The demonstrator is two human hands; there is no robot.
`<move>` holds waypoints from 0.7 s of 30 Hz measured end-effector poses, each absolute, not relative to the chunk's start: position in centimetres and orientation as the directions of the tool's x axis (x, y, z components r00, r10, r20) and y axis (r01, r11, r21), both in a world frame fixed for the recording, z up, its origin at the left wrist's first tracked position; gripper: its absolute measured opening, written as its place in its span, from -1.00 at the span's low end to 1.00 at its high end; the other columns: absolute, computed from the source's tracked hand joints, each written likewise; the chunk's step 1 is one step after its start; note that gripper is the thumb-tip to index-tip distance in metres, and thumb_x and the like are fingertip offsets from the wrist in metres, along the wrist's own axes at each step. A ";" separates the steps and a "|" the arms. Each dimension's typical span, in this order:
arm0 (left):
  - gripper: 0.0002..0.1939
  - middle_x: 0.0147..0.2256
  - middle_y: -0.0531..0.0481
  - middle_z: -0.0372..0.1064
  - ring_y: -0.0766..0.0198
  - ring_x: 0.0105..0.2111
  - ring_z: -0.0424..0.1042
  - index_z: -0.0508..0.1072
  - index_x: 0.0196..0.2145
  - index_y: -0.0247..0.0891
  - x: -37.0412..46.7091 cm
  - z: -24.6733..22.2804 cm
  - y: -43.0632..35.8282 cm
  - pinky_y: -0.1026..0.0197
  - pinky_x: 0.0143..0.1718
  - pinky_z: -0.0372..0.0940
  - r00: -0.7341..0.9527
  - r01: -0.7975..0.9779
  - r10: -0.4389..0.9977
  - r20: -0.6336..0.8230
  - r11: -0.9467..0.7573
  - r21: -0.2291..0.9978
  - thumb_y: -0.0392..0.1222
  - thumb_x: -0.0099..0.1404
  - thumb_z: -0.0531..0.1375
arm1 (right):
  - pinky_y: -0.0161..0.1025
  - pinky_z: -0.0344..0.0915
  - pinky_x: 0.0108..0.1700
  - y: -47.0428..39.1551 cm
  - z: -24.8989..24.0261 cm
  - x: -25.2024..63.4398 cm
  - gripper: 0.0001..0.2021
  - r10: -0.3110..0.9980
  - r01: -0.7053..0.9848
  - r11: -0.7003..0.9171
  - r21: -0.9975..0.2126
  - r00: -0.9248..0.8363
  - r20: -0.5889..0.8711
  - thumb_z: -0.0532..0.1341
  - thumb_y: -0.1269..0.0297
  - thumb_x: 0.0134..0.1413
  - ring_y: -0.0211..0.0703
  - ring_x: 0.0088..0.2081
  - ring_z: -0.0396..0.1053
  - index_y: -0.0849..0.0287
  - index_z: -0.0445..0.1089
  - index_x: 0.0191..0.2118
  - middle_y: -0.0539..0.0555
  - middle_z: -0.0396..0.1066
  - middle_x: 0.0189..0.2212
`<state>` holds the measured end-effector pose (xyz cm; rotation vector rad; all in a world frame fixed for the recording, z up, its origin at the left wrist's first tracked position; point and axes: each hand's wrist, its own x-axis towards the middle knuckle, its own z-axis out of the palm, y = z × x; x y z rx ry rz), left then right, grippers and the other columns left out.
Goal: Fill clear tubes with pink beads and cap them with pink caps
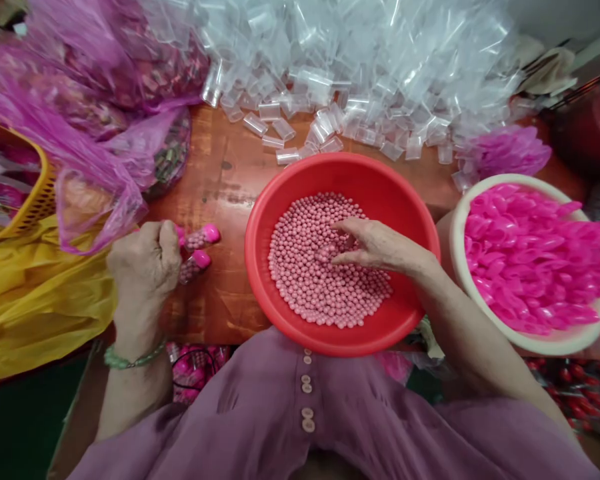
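Note:
My right hand [375, 247] reaches into a red basin [260, 267], thumb and forefinger spread apart just above the beads. The basin holds a heap of small round pink beads [305, 293]. What looks like a clear piece with beads in it lies by the fingertips, but I cannot make it out surely. On the left, my left hand [147, 260] is closed in a fist on the table; what is in it, if anything, is hidden. Right beside it lie clear bead-filled tubes with bright pink rounded ends [195, 260], one partly behind the fingers.
Many clear plastic cylinders [280, 127] heap along the back. A white tub [457, 267] full of pink plastic pieces [530, 260] stands right of the basin. Purple bags [95, 87], a yellow basket [43, 180] and yellow plastic [45, 300] crowd the left.

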<state>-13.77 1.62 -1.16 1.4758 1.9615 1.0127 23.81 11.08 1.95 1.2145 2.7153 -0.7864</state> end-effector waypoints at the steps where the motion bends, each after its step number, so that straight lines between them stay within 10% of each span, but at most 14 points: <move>1: -0.75 -0.36 0.01 0.48 -0.03 -0.14 0.46 0.49 -0.30 -0.08 -14.2 -1.5 1.4 -0.15 -0.03 0.30 -0.338 0.757 0.927 0.163 0.165 0.632 0.07 0.36 0.11 | -0.01 0.38 0.05 10.8 1.6 23.4 -0.48 0.658 0.693 0.568 -0.444 -0.706 -0.260 0.39 0.14 0.06 0.09 0.00 0.46 0.21 0.37 0.11 0.24 0.49 -0.01; 4: -0.68 -0.10 -0.11 0.52 -0.14 0.00 0.44 0.50 -0.10 -0.17 -13.8 -1.7 1.2 -0.25 0.09 0.25 -0.298 0.877 0.903 0.310 0.130 0.463 0.04 0.31 0.15 | -0.11 0.37 0.01 10.5 0.9 22.2 -0.63 0.587 0.636 0.595 -0.492 -0.762 -0.275 0.34 0.30 0.12 -0.04 -0.06 0.47 0.16 0.42 0.05 0.16 0.48 -0.07; 10: -0.63 -0.02 -0.13 0.51 0.03 -0.01 0.49 0.49 0.00 -0.21 -7.1 0.7 2.3 -0.05 0.12 0.32 -0.019 0.666 0.961 0.277 -0.194 0.720 -0.01 0.30 0.23 | -0.26 0.32 -0.20 10.7 1.4 21.3 -0.91 0.562 0.564 0.591 -0.577 -0.801 -0.207 0.27 0.36 0.20 -0.17 -0.29 0.44 0.26 0.50 -0.22 0.10 0.49 -0.31; 17: -0.37 0.28 -0.30 0.21 -0.17 0.36 0.04 0.36 0.15 -0.30 -1.6 2.7 3.7 -0.27 0.32 0.00 0.193 0.652 0.941 0.277 -0.335 0.681 0.12 0.24 0.26 | -0.36 0.26 -0.33 9.5 5.2 20.7 -0.78 0.657 0.415 0.546 -0.728 -0.751 0.064 0.27 0.18 0.22 -0.30 -0.44 0.38 0.21 0.50 -0.12 0.00 0.52 -0.41; 21: -0.53 0.04 -0.21 0.47 0.00 0.08 0.43 0.43 0.11 -0.29 -0.4 3.2 4.5 0.02 0.14 0.27 0.450 0.312 0.886 0.109 -0.271 0.911 -0.02 0.32 0.21 | -0.36 0.29 -0.34 8.8 6.1 20.0 -0.80 0.676 0.362 0.553 -0.751 -0.721 0.151 0.27 0.19 0.22 -0.29 -0.41 0.43 0.19 0.52 -0.15 0.02 0.57 -0.38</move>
